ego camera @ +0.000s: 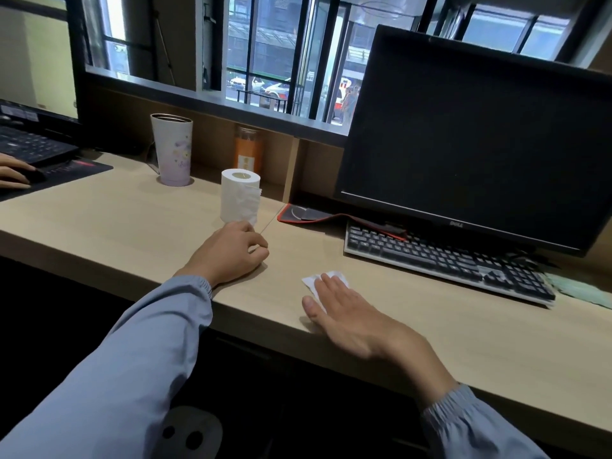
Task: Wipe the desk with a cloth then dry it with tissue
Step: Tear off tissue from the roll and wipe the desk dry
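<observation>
A person's right hand (351, 313) presses flat on a white tissue (311, 281) near the front edge of a wooden table (132, 226), while the left hand (231, 253), fingers curled, rests just before an upright tissue roll (239, 197). A keyboard (447, 260) and dark Dell monitor (480, 127) stand to the right.

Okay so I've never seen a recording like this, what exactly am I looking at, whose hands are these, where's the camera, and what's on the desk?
There is no machine here: one camera worn on a person's head looks down at their own two hands. The right hand lies flat, pressing a tissue onto the desk. The left hand rests curled just in front of the tissue roll; whether it holds anything is unclear. Further back stand a cup and an orange bottle; to the right are a dark monitor and a keyboard. At far left shows another person's hand.
</observation>
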